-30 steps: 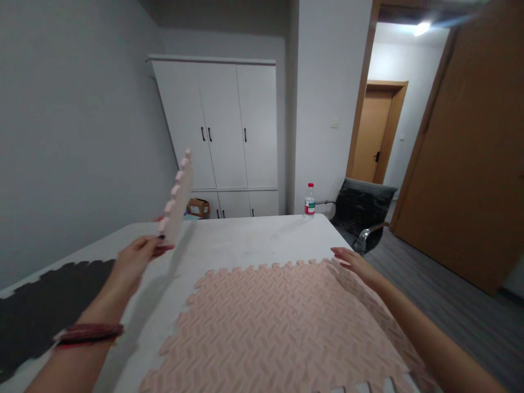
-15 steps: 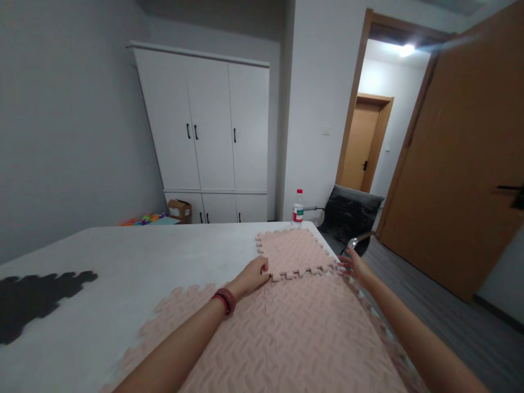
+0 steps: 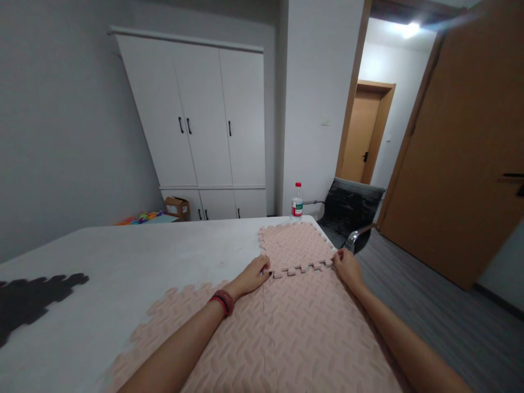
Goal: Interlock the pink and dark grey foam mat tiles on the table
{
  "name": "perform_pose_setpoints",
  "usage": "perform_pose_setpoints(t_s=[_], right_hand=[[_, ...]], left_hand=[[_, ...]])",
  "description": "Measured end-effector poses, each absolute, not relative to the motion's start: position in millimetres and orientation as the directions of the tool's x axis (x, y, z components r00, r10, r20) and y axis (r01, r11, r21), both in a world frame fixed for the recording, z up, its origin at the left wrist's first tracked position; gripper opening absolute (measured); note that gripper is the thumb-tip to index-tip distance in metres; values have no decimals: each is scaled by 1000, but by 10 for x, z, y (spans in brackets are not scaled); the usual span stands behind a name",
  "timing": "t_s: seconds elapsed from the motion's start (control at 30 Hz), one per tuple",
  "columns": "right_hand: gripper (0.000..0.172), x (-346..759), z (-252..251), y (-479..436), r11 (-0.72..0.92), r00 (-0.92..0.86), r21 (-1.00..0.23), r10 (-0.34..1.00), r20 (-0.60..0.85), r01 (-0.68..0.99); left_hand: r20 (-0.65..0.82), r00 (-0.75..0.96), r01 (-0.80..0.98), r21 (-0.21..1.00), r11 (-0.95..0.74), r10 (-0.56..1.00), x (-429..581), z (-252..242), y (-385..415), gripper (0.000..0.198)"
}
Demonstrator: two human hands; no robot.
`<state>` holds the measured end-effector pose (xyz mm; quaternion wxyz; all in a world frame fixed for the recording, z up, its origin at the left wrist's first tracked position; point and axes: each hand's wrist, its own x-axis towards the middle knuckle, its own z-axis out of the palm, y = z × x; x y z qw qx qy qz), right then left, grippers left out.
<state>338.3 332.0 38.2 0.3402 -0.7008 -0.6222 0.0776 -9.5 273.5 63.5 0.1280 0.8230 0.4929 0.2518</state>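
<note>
A pink foam mat tile (image 3: 297, 243) with toothed edges lies at the far right corner of the white table. Its near edge meets a larger spread of joined pink foam tiles (image 3: 315, 322), with dark gaps showing along the seam. My left hand (image 3: 260, 268) has its fingers curled around the seam's left end, at the tile's near left corner. At the opposite end, my right hand (image 3: 344, 262) pinches the tile's near right corner beside the table edge. A red and brown band circles my left wrist.
Behind the tile stands a water bottle (image 3: 297, 203) with a red cap. A dark foam piece (image 3: 36, 300) lies on the table (image 3: 176, 245) at left. A black chair (image 3: 352, 207) is beyond the right edge; a cardboard box (image 3: 177, 208) sits past the far edge.
My right hand has come in from just off the table edge and closed on the tile's near right corner. My left hand stays at the seam's left end. The view has shifted slightly.
</note>
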Motion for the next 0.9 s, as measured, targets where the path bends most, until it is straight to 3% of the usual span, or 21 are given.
perform_pose_setpoints(t_s=[0.37, 0.6, 0.9], right_hand=[[24, 3396, 379, 3308, -56, 230, -437, 906, 356, 898], [23, 3276, 417, 3195, -64, 176, -279, 901, 397, 958], [27, 3245, 520, 3152, -59, 104, -140, 934, 342, 988]], left_hand=[[248, 353, 799, 422, -429, 902, -59, 653, 2743, 28], [221, 301, 877, 318, -360, 928, 60, 601, 2815, 31], [162, 334, 914, 184, -361, 929, 86, 691, 2789, 36]])
